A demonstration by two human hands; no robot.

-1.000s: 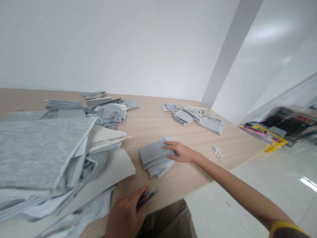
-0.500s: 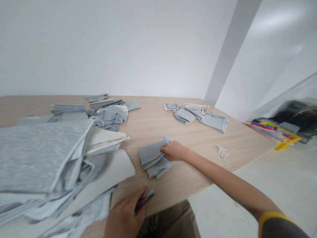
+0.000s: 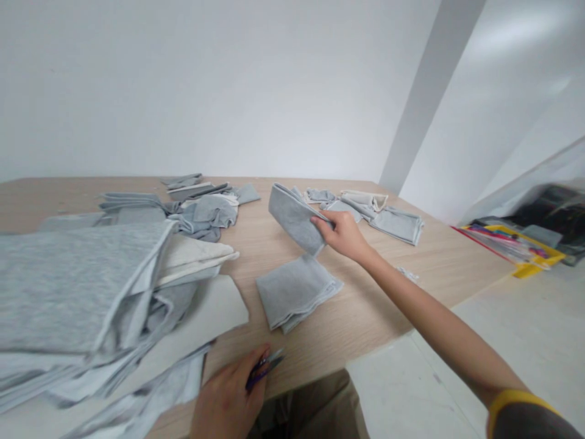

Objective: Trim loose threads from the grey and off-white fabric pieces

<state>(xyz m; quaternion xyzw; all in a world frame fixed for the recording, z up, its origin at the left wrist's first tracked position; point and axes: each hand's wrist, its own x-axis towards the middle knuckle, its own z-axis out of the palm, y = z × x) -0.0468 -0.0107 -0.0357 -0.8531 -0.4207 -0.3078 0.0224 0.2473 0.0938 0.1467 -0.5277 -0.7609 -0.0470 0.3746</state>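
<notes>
Raised above the table, a folded piece of grey fabric (image 3: 295, 216) is pinched between the thumb and fingers of my right hand (image 3: 343, 233). Directly below it, another folded grey fabric piece (image 3: 292, 289) lies flat on the wood. My left hand (image 3: 231, 393) rests at the table's near edge, closed around small thread snips (image 3: 264, 369) with purple handles. The blades of the snips point up and to the right, apart from the fabric. Part of the snips is hidden in the palm.
A large heap of grey and cream fabric (image 3: 77, 286) covers the table's left side. Several crumpled pieces (image 3: 208, 213) lie behind it. More folded pieces (image 3: 395, 224) sit at the back right. White scraps (image 3: 406, 274) are partly behind my right arm. A yellow tray (image 3: 532, 265) stands beyond the table's right edge.
My right hand has closed on the top folded fabric piece and lifted it up and away, uncovering the piece beneath. My left hand stays nearly still with the snips.
</notes>
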